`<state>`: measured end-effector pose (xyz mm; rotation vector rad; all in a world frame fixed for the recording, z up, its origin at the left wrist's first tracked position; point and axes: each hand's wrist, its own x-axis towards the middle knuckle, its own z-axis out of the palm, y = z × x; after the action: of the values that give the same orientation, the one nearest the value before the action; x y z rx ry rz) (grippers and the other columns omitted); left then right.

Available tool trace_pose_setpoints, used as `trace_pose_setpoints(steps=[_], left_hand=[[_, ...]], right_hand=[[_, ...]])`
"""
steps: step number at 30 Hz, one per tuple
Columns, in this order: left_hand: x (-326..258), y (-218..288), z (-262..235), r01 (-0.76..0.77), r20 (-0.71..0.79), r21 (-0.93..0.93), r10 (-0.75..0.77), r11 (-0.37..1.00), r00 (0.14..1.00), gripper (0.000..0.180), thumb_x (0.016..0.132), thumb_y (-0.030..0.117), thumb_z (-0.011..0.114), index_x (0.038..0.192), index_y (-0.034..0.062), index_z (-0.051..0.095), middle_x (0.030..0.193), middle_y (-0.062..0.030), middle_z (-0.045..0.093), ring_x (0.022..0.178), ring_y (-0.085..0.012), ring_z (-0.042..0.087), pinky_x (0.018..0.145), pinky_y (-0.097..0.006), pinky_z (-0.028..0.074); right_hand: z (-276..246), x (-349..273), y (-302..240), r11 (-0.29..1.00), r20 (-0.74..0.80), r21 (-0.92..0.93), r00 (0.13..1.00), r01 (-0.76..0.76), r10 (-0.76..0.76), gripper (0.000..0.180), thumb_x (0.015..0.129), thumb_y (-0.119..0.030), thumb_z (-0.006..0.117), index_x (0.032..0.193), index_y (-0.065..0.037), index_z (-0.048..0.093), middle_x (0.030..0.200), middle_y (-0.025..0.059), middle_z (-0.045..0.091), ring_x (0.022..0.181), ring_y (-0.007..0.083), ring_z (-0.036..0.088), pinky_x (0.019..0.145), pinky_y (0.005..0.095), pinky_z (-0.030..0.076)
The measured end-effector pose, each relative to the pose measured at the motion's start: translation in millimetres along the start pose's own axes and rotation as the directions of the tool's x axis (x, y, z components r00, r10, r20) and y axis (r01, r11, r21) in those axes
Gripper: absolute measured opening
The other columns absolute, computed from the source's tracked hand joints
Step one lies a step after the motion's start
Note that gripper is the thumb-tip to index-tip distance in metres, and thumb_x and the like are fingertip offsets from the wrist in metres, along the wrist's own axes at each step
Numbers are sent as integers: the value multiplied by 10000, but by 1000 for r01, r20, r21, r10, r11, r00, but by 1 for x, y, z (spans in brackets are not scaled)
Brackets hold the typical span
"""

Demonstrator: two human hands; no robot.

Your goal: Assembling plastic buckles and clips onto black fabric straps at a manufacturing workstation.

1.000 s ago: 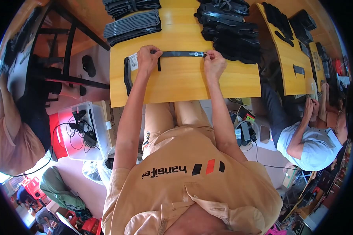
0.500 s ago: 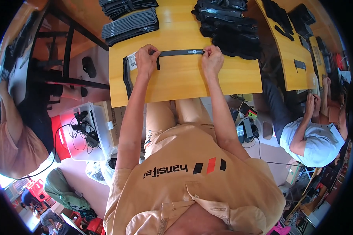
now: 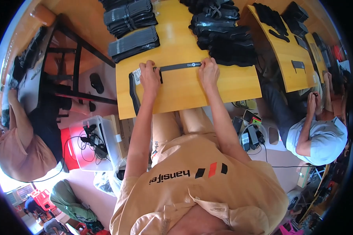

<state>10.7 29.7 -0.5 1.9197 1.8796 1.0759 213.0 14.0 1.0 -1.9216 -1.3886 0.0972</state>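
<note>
A narrow dark grey strap (image 3: 177,67) with a small pale print near its right end stretches flat and nearly straight between my hands, just over the yellow table. My left hand (image 3: 149,77) pinches its left end, where a short black tail hangs down. At the other end, the fingers of my right hand (image 3: 209,73) are closed on the strap beside the print. Left of my left hand, more dark straps (image 3: 133,94) lie lengthwise along the table's edge, with a white paper label (image 3: 137,76) at their top; my forearm partly covers them.
Stacked grey straps (image 3: 133,42) and tied bundles (image 3: 128,17) sit at the table's far left. Black strap piles (image 3: 231,47) fill the far right. Below stands a clear plastic bin (image 3: 96,145) with cables. Other people sit at both sides, one in a light blue shirt (image 3: 317,141).
The whole view has shifted, so the table appears lower and turned slightly. Both hands still hold the strap's ends, in about the same place over the table.
</note>
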Motion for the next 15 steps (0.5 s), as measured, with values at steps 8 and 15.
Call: trace_pose_setpoints(steps=[8, 15], left_hand=[[-10, 1, -14, -78, 19, 37, 77, 996, 997, 307, 796, 100, 610, 1073, -12, 538, 1116, -190, 509, 946, -363, 542, 810, -420, 436], [-33, 12, 0, -302, 314, 286, 209, 909, 926, 626, 874, 373, 515, 1359, 23, 331, 1445, -140, 266, 1341, -293, 228, 1073, -489, 178]], right_hand=[[-41, -15, -4, 993, 44, 60, 993, 106, -109, 183, 774, -55, 565, 945, -10, 610, 987, 165, 577, 918, 359, 561, 756, 437, 456], [-7, -44, -10, 885, 254, -12, 857, 465, -447, 539, 841, -242, 567, 1286, 21, 413, 1351, 180, 388, 1284, 288, 325, 1072, 457, 193]])
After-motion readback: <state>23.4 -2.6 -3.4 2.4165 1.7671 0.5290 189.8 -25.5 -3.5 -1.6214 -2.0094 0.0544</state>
